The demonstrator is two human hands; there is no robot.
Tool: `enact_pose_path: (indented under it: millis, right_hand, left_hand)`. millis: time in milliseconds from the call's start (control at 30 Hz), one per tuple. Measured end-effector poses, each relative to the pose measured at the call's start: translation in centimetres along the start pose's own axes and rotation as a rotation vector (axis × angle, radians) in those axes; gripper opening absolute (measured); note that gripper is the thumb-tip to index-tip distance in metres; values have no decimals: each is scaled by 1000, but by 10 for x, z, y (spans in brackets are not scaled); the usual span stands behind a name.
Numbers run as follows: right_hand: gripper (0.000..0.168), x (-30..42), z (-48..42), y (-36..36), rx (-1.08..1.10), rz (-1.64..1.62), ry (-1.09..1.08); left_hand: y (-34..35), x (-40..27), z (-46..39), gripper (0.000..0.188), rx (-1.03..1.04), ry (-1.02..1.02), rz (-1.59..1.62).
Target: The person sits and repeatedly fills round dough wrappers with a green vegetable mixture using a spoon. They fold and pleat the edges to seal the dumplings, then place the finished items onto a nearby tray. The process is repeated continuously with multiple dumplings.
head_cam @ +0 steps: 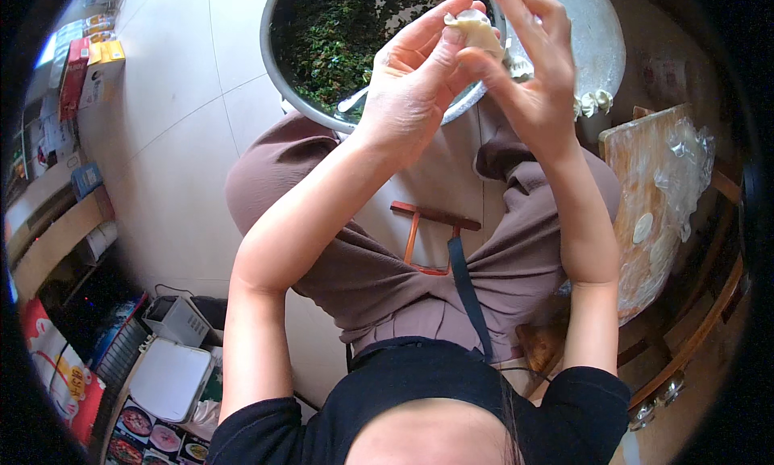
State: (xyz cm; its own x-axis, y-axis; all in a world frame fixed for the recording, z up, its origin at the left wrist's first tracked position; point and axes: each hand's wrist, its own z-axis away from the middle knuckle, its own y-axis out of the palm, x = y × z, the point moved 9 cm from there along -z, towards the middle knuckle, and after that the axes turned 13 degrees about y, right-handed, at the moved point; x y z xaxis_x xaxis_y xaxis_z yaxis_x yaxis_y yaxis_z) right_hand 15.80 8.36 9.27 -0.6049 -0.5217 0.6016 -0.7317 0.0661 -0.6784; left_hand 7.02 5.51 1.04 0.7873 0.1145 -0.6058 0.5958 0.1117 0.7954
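Observation:
My left hand (414,84) pinches a pale dough dumpling (478,33) with a pleated edge between thumb and fingers. Close on its right is my right hand (541,60), blurred, with thumb and fingers spread apart. The right thumb tip lies by the dumpling's lower edge; whether it touches is unclear. Below both hands stands a large metal bowl (266,39) of chopped green filling (329,48). A spoon (354,99) rests in it, partly hidden behind my left hand. Pleated dumplings (594,103) sit along the edge of a round, flour-dusted tray (595,36).
To the right, a floured wooden board (629,157) carries a round dough wrapper (643,228) and crumpled clear plastic (683,175). A reddish wooden stool part (435,215) shows between my knees. Boxes (100,72) and a shelf (57,241) line the left side.

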Motion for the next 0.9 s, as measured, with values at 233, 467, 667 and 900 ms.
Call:
enact_pose_path:
  millis: [233, 467, 667, 900]
  right_hand:
    - [23, 15, 3, -10, -18, -177, -67]
    - [16, 20, 3, -12, -83, -79, -88]
    - [9, 20, -1, -4, -5, -99, -122]
    - [51, 8, -1, 10, 170, -22, -216]
  left_hand:
    - [-4, -17, 0, 35, 95, 239, -331]
    - [8, -30, 4, 57, 332, 360, -683]
    - [12, -19, 8, 59, 229, 288, -405]
    - [5, -3, 2, 56, 48, -46, -54]
